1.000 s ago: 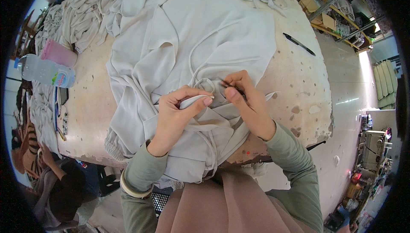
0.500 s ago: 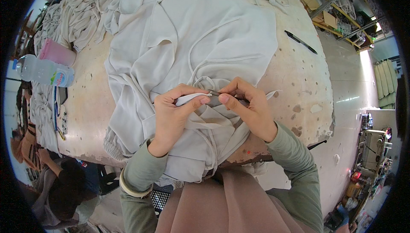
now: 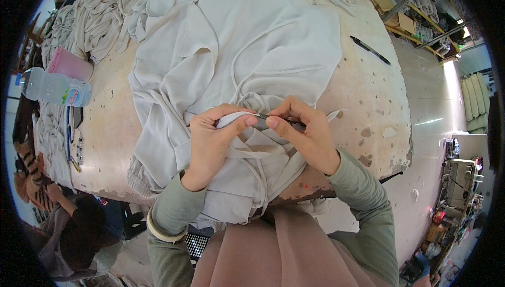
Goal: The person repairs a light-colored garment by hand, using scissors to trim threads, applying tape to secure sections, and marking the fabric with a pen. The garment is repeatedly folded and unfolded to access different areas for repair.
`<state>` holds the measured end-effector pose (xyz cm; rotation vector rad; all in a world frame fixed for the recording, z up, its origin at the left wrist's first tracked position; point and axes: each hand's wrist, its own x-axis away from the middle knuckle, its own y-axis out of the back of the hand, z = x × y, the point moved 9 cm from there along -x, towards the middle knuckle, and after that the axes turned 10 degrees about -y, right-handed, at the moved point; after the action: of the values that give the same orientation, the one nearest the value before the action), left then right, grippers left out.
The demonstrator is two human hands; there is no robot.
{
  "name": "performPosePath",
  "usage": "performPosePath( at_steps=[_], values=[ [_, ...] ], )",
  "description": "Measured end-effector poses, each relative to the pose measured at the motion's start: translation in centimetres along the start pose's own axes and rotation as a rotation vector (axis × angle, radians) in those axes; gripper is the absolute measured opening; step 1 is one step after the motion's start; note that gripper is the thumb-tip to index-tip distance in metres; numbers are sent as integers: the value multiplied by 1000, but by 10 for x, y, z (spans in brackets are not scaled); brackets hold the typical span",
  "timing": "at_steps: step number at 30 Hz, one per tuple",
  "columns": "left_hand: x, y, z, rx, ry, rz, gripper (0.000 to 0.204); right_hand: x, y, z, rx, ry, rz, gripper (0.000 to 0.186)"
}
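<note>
A pale grey garment [image 3: 279, 40] with long thin ties lies spread and bunched over the table in front of me. My left hand [image 3: 213, 137] pinches a folded edge of its fabric [image 3: 234, 120] between thumb and forefinger. Closed round a slim dark metal tool [image 3: 264, 116], my right hand [image 3: 305, 129] keeps its tip against that edge. The fingers cover most of the tool, so its exact kind is hidden. Both hands meet over the crumpled lower part of the garment, fingertips almost touching.
A black pen [image 3: 370, 50] lies at the table's right. On the left stand a water bottle [image 3: 55, 87] and a pink container [image 3: 71, 64]. More pale garments [image 3: 108, 11] are heaped at the far left. A person [image 3: 79, 234] sits at lower left.
The tool's tip has shifted slightly at the fabric edge, and my right fingers have moved a little toward the left. The garment lies much as before.
</note>
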<state>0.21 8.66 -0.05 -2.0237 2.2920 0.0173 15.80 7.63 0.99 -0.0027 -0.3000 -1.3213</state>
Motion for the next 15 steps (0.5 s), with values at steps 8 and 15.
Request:
performPosePath(
  at_steps=[8,15],
  values=[
    [1,0,5,-5,36,-10,10,-2,0,-7,-48,-34,10,20],
    [1,-1,8,63,64,-10,10,-6,-2,-15,-147,-57,60,26]
  ],
)
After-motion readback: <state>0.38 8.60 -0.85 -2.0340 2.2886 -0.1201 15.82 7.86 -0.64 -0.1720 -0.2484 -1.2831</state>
